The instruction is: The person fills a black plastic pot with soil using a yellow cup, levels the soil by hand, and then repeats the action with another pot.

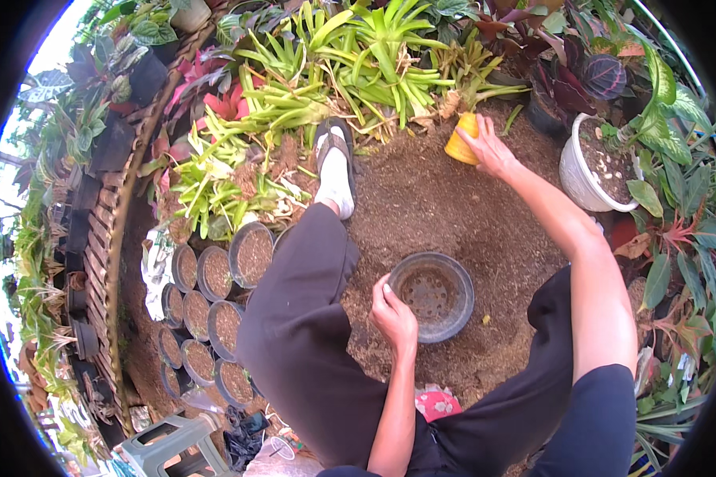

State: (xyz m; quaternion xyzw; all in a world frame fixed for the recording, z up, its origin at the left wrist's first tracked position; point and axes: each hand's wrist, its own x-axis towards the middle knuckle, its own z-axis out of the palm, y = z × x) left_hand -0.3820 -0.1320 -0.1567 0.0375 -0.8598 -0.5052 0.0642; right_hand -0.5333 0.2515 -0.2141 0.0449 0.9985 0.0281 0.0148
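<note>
My left hand (pixel 395 314) grips the rim of a black plastic plant pot (pixel 431 296), which has drainage holes in its bottom and no soil in it. Stretched far forward, my right hand (pixel 488 148) is on a yellow plastic cup or small pot (pixel 463 140). The yellow vessel is tilted against the brown soil (pixel 429 197), and its mouth is hidden from me. Loose soil spreads between my legs, under both vessels.
Several soil-filled black pots (pixel 217 272) stand left of my leg. Uprooted bromeliads (pixel 286 107) are heaped ahead. A white pot (pixel 599 161) with a plant stands at right. A grey plastic stool (pixel 176 446) is at lower left, below a wooden slatted rack (pixel 110 238).
</note>
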